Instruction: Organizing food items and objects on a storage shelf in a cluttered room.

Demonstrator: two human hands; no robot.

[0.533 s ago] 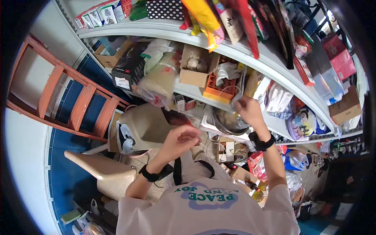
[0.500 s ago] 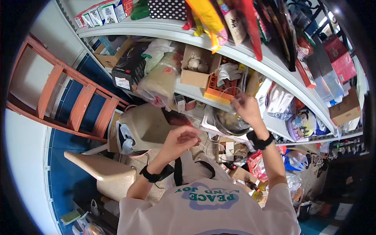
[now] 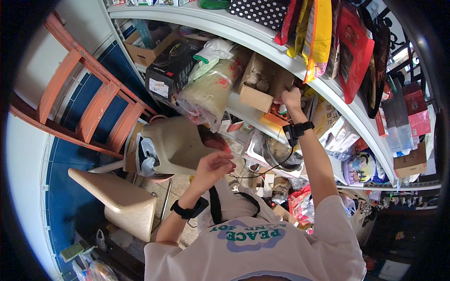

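Observation:
My right hand (image 3: 289, 98) reaches into the middle shelf, fingers bent against something brownish beside the open cardboard box (image 3: 257, 86), which holds pale round objects; what it grips is hidden. An orange crate (image 3: 270, 121) sits below that hand, partly covered by it. A dark cable hangs from near my right wrist. My left hand (image 3: 216, 166) hangs in the air near a grey-beige plastic bin (image 3: 178, 152), fingers loosely curled and apart, holding nothing. A plastic-wrapped cream roll (image 3: 204, 93) lies left of the cardboard box.
A red ladder (image 3: 89, 112) leans on the left wall above a beige chair (image 3: 112, 196). The upper shelf rim (image 3: 220, 28) overhangs the boxes, with coloured bags (image 3: 354, 61) hanging at right. A black box (image 3: 164, 72) stands on the left of the middle shelf, and bagged clutter (image 3: 300, 203) covers the floor at right.
My right hand has moved up and deeper into the shelf, now covering much of the orange crate. The view has shifted slightly. My left hand stays in much the same pose.

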